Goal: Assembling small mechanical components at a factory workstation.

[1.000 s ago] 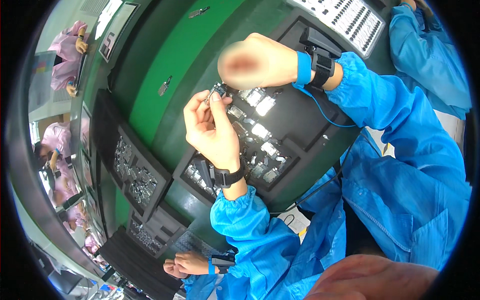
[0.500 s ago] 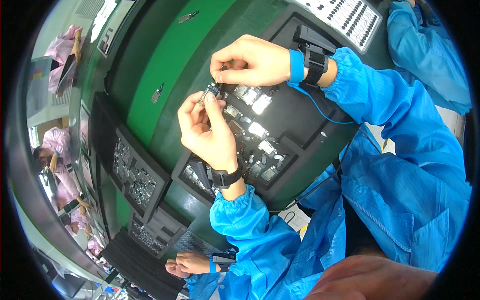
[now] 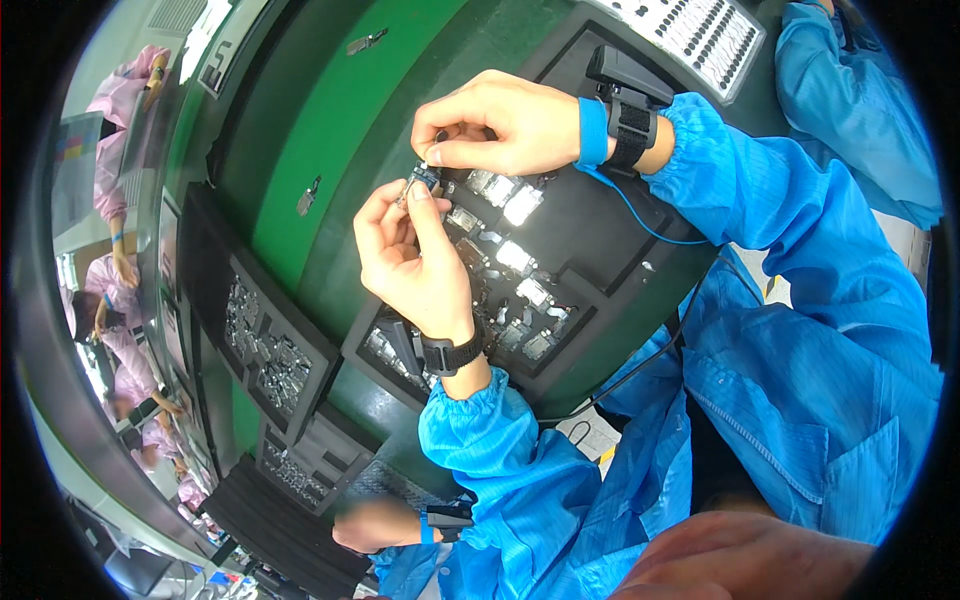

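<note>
My left hand (image 3: 415, 262), with a black watch on its wrist, pinches a small metal and blue component (image 3: 420, 181) between thumb and forefinger. My right hand (image 3: 497, 124), wearing a blue wrist strap with a blue cord, grips the same component from above with its fingertips. Both hands meet above the far end of a black tray (image 3: 600, 250) that holds several small silvery parts in rows. The component is mostly hidden by my fingers.
A green conveyor belt (image 3: 320, 120) runs beside the tray. Further black trays of small parts (image 3: 265, 350) sit along it. A white tray of dark parts (image 3: 700, 35) lies at the top. A co-worker's hand (image 3: 375, 525) works below, another blue sleeve (image 3: 850, 90) at upper right.
My right hand came down from a blurred, moving position onto the component. My left hand has shifted slightly and both hands now pinch the part together.
</note>
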### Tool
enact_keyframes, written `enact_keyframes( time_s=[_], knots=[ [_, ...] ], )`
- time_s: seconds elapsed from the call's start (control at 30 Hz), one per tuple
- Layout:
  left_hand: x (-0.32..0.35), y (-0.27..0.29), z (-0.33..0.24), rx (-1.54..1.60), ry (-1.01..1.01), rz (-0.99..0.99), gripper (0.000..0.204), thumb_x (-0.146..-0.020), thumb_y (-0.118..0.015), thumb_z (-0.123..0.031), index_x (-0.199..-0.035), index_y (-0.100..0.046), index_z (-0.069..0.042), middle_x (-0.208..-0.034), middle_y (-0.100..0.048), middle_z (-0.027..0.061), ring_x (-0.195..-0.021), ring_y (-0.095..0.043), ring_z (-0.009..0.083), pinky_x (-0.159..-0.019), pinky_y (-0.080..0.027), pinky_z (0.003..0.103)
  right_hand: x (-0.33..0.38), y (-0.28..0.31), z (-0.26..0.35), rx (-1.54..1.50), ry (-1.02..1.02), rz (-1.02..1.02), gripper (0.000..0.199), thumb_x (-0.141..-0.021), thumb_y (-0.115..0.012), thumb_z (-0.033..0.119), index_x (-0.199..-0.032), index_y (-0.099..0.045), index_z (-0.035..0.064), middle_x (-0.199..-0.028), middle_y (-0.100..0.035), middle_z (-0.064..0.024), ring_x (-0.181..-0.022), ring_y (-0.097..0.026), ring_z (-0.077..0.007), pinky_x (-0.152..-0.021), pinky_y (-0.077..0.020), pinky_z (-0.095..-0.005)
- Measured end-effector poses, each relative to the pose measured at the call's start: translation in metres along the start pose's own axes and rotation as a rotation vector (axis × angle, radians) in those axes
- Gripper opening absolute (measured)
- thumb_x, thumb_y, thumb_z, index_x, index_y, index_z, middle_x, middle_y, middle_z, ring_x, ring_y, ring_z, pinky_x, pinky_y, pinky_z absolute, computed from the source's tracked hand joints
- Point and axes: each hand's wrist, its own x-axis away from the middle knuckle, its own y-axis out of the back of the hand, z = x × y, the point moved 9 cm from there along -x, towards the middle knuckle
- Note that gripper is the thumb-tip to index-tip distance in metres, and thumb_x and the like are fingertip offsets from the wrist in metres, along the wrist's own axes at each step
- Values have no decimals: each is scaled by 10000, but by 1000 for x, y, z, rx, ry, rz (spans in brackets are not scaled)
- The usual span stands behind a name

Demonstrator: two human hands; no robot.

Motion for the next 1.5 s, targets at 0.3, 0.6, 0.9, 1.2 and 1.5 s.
enact_keyframes(
  time_s=[0.3,0.6,0.9,1.2,1.5],
  knots=[
    [0,-2,2,118,55,8,163,-954,-634,-5,-1100,-574,38,-895,-704,123,-747,-672,127,-677,-514,228,1,-1,4,16,-3,-9,150,-984,-595,176,-971,-609,27,-689,-588,-89,-506,-485,-145,-488,-361,-312],
    [1,-3,1,95,54,-6,152,-964,-642,-40,-1082,-582,34,-948,-713,144,-761,-665,122,-720,-517,225,1,0,3,41,-1,-49,159,-985,-584,192,-993,-611,35,-741,-607,-92,-545,-502,-163,-516,-381,-325],
    [-1,-2,5,162,70,6,163,-951,-634,7,-1097,-568,40,-934,-709,141,-744,-672,128,-681,-514,221,0,-2,1,77,-66,-33,213,-979,-580,263,-1035,-634,65,-753,-627,-133,-671,-600,-272,-631,-462,-381],
    [-2,-3,18,221,174,42,169,-952,-647,-18,-1096,-586,45,-933,-720,156,-746,-676,121,-684,-516,218,3,-2,10,204,106,-84,152,-975,-575,169,-1006,-618,26,-862,-642,-116,-688,-613,-268,-616,-481,-374],
    [1,1,19,245,229,77,180,-953,-658,-42,-1096,-602,51,-953,-719,126,-755,-652,124,-726,-522,221,4,-9,2,37,-64,-65,206,-968,-572,238,-1011,-630,45,-811,-657,-151,-744,-642,-307,-689,-498,-403]
  ],
)
